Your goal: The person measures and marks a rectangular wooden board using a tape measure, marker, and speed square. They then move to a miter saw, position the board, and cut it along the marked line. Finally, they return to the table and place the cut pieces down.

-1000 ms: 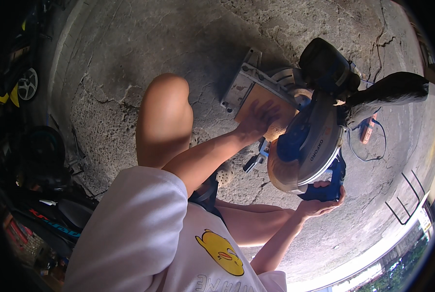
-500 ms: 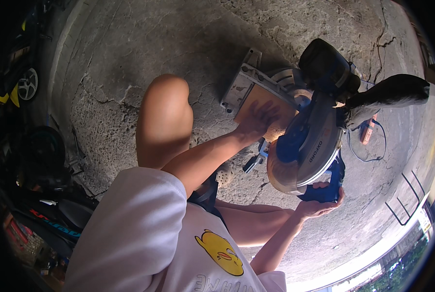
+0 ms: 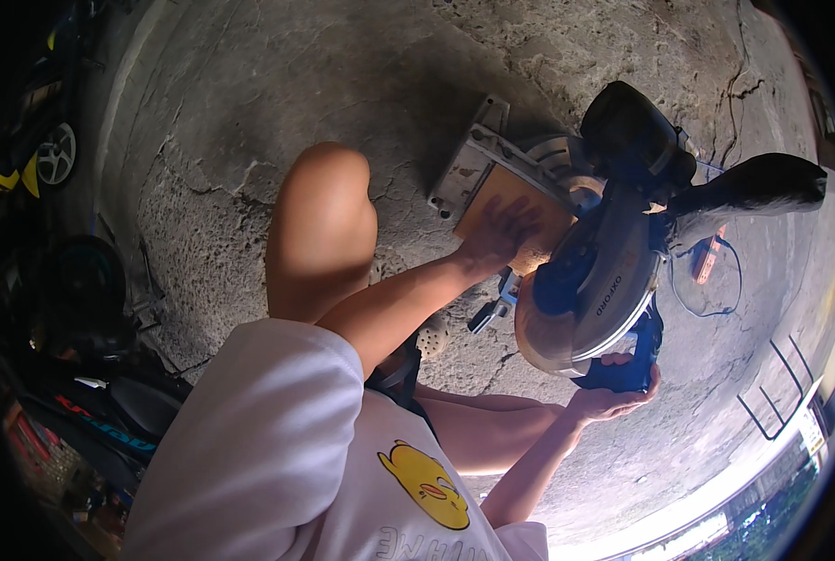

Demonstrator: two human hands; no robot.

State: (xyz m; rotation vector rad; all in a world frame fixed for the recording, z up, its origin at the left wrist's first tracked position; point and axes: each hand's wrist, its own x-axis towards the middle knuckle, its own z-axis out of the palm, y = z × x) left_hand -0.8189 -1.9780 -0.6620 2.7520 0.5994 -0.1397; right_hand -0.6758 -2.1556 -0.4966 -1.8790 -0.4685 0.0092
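A blue, black and silver mitre saw [image 3: 606,271] stands on the floor, its black motor housing [image 3: 628,131] at the back and a black dust bag [image 3: 749,192] sticking out rightward. My left hand [image 3: 502,234] lies with fingers spread on a flat brown board [image 3: 483,206], which rests on the saw's metal base [image 3: 450,187] left of the blade guard. My right hand [image 3: 612,397] is closed around the saw's blue handle [image 3: 628,374] at the lower front, and some of its fingers show through the loop.
An orange power strip [image 3: 703,264] with a looped cord lies right of the saw, near a black metal rack [image 3: 775,388]. Dark scooters [image 3: 95,393] line the left side. My bent left knee [image 3: 329,187] and a perforated clog [image 3: 433,338] are beside the saw on cracked concrete.
The whole view has shifted very slightly, so the saw and my knee appear a little lower and farther right. Both hands keep their places on the board and handle.
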